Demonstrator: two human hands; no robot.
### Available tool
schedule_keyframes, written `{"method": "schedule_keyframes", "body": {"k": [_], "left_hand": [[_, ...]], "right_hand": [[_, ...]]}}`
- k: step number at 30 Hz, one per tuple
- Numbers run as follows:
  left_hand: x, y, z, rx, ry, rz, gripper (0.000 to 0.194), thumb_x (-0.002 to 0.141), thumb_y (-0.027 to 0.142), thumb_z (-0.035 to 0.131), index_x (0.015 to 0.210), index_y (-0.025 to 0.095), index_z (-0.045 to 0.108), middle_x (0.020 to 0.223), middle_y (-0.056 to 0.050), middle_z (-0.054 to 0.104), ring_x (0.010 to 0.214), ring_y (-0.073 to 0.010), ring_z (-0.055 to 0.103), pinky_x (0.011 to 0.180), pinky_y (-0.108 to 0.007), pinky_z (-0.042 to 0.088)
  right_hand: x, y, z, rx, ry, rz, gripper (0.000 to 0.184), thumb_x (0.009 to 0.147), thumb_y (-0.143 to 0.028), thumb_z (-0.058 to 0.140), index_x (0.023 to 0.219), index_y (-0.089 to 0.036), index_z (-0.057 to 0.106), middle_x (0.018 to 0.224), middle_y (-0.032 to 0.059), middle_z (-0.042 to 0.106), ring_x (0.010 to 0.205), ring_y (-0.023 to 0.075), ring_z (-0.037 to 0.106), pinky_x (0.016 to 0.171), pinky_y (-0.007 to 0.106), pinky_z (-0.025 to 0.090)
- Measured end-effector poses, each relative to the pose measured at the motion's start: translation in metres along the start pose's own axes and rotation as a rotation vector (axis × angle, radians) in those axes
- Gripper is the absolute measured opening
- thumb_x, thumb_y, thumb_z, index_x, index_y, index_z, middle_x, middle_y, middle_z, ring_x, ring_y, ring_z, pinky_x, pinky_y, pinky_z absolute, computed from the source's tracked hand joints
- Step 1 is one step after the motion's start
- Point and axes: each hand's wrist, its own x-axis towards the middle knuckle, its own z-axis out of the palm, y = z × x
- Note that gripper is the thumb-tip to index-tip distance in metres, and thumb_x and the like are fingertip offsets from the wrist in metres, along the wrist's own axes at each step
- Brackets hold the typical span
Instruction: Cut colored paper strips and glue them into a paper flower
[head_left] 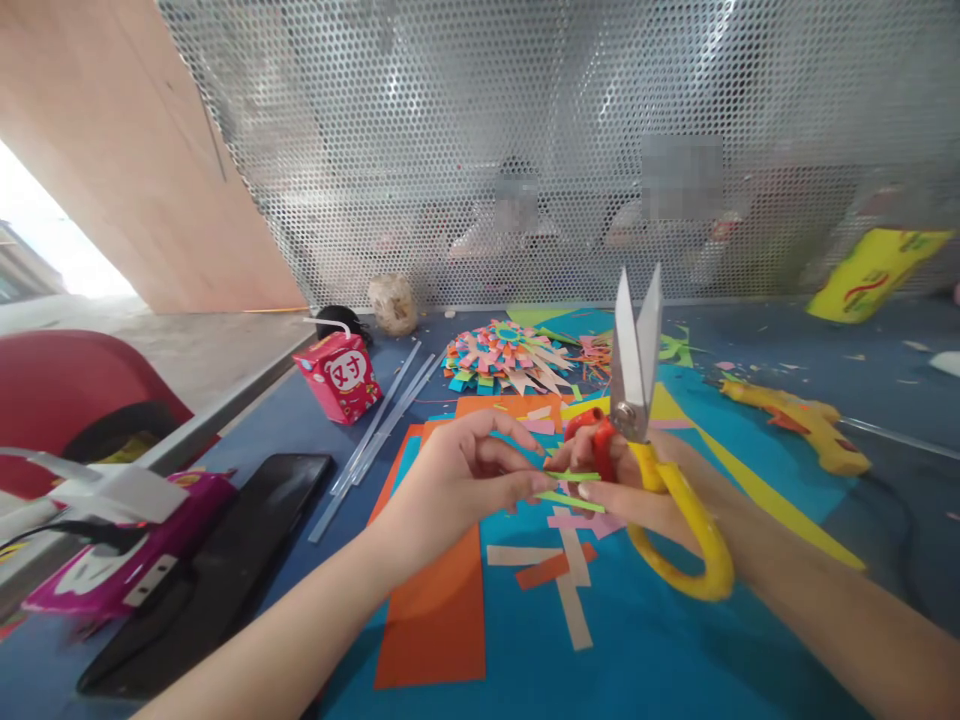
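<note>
Between the fingertips of my left hand (469, 465) are narrow green paper strips (574, 500), held in a pinch. My right hand (637, 500) touches the same strips with its fingertips. A pair of scissors (636, 380) with a red and a yellow handle hangs on my right hand, blades pointing up and slightly parted. Below both hands, loose beige, pink and orange paper strips (544, 570) lie on blue paper (600, 660). An orange sheet (435, 610) is under my left wrist.
A layered paper flower (510, 355) stands behind my hands. Clear glue sticks (382, 430), a red drink carton (341, 378), a phone (217, 570) and a purple power strip (135, 560) are at left. A yellow glue gun (802, 420) lies at right, before a perforated metal screen (465, 130).
</note>
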Motion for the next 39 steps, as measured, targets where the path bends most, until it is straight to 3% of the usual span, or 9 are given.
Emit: {"method": "schedule_keyframes", "body": {"k": [3, 9, 15, 21, 25, 28, 31, 34, 39], "left_hand": [[0.0, 0.0, 0.001, -0.017, -0.002, -0.012, 0.029, 0.063, 0.021, 0.075, 0.08, 0.015, 0.053, 0.056, 0.003, 0.065, 0.05, -0.0063, 0.056, 0.05, -0.017, 0.042], [-0.001, -0.001, 0.002, -0.022, 0.008, 0.013, 0.028, 0.062, 0.019, 0.075, 0.079, 0.015, 0.053, 0.056, 0.003, 0.065, 0.049, -0.0062, 0.055, 0.048, -0.017, 0.042], [0.001, 0.001, -0.003, 0.041, 0.069, 0.072, 0.025, 0.064, 0.019, 0.072, 0.078, 0.015, 0.052, 0.054, 0.005, 0.064, 0.049, -0.0064, 0.056, 0.048, -0.016, 0.043], [0.004, -0.005, -0.004, 0.152, 0.061, 0.101, 0.018, 0.065, 0.021, 0.069, 0.08, 0.014, 0.06, 0.061, 0.0, 0.069, 0.055, -0.0097, 0.061, 0.049, -0.018, 0.046], [0.006, -0.009, -0.004, 0.288, 0.079, 0.174, 0.012, 0.067, 0.022, 0.067, 0.075, 0.014, 0.063, 0.066, -0.003, 0.07, 0.057, -0.0128, 0.063, 0.05, -0.021, 0.048], [0.006, -0.011, -0.007, 0.442, 0.151, 0.306, 0.007, 0.07, 0.022, 0.065, 0.074, 0.016, 0.065, 0.072, -0.004, 0.07, 0.065, -0.0146, 0.064, 0.059, -0.025, 0.049], [0.005, -0.014, -0.01, 0.6, 0.196, 0.473, 0.002, 0.073, 0.02, 0.063, 0.074, 0.019, 0.065, 0.077, -0.002, 0.069, 0.074, -0.015, 0.062, 0.071, -0.027, 0.047], [0.003, -0.019, -0.01, 0.705, 0.168, 0.592, 0.003, 0.075, 0.019, 0.061, 0.073, 0.02, 0.063, 0.079, -0.001, 0.068, 0.078, -0.0142, 0.061, 0.074, -0.025, 0.045], [0.004, -0.024, -0.006, 0.788, 0.128, 0.61, 0.002, 0.078, 0.017, 0.058, 0.079, 0.019, 0.057, 0.078, -0.001, 0.067, 0.073, -0.0116, 0.061, 0.067, -0.021, 0.046]], "right_hand": [[0.002, 0.003, -0.001, 0.017, 0.002, -0.001, 0.018, 0.07, -0.014, 0.061, 0.077, -0.024, 0.048, 0.08, -0.0036, 0.055, 0.078, 0.013, 0.058, 0.072, 0.025, 0.05], [0.004, 0.009, -0.004, -0.016, -0.021, 0.02, 0.019, 0.066, -0.017, 0.064, 0.075, -0.023, 0.049, 0.068, -0.0053, 0.054, 0.064, 0.0122, 0.058, 0.061, 0.025, 0.052], [0.001, -0.006, -0.004, -0.148, 0.033, 0.021, 0.017, 0.064, -0.022, 0.065, 0.072, -0.021, 0.051, 0.066, -0.0041, 0.058, 0.06, 0.0133, 0.06, 0.055, 0.024, 0.051], [0.023, -0.002, -0.044, -0.432, 0.459, -0.031, 0.019, 0.065, -0.025, 0.069, 0.07, -0.019, 0.052, 0.059, -0.0041, 0.053, 0.053, 0.0128, 0.052, 0.051, 0.025, 0.044], [0.035, 0.01, -0.084, -0.562, 0.722, -0.037, 0.016, 0.082, -0.028, 0.06, 0.088, -0.014, 0.055, 0.083, 0.0016, 0.057, 0.074, 0.0149, 0.056, 0.068, 0.032, 0.047], [0.037, 0.011, -0.097, -0.602, 0.798, -0.047, 0.021, 0.088, -0.03, 0.054, 0.102, -0.014, 0.055, 0.104, 0.0061, 0.055, 0.093, 0.0187, 0.055, 0.081, 0.039, 0.046], [0.035, 0.006, -0.085, -0.568, 0.687, -0.116, 0.023, 0.086, -0.032, 0.056, 0.099, -0.013, 0.056, 0.101, 0.0058, 0.058, 0.091, 0.0186, 0.056, 0.081, 0.04, 0.046], [0.029, 0.001, -0.057, -0.478, 0.433, -0.196, 0.026, 0.074, -0.038, 0.067, 0.082, -0.016, 0.056, 0.085, 0.003, 0.061, 0.077, 0.0167, 0.059, 0.074, 0.033, 0.049], [0.011, -0.007, -0.015, -0.356, 0.11, -0.16, 0.027, 0.066, -0.036, 0.071, 0.079, -0.02, 0.053, 0.079, 0.0016, 0.062, 0.071, 0.0166, 0.06, 0.066, 0.029, 0.05]]}}
